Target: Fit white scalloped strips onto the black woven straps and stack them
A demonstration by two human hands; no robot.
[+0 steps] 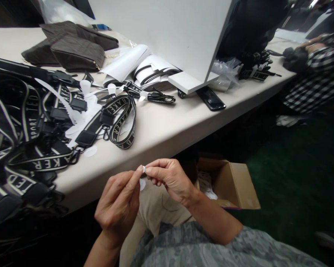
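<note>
Black straps [119,126] lettered white — brown box [233,181], black-and-white checked sleeve [314,81].

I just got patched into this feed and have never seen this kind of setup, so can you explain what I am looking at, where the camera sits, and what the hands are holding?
There is no machine here. The one picture comes from a camera worn on a person's head, looking forward and down, so the two bare hands at the bottom are the wearer's own. The left hand and the right hand meet in front of the table edge and pinch a small white piece between their fingertips; I cannot tell what it is made of. On the table lies a heap of black straps with pale lettering, white paper bits, dark pouches, a phone and a white board. A cardboard box stands on the floor. At the far right, the checked sleeve belongs to another person.
</note>
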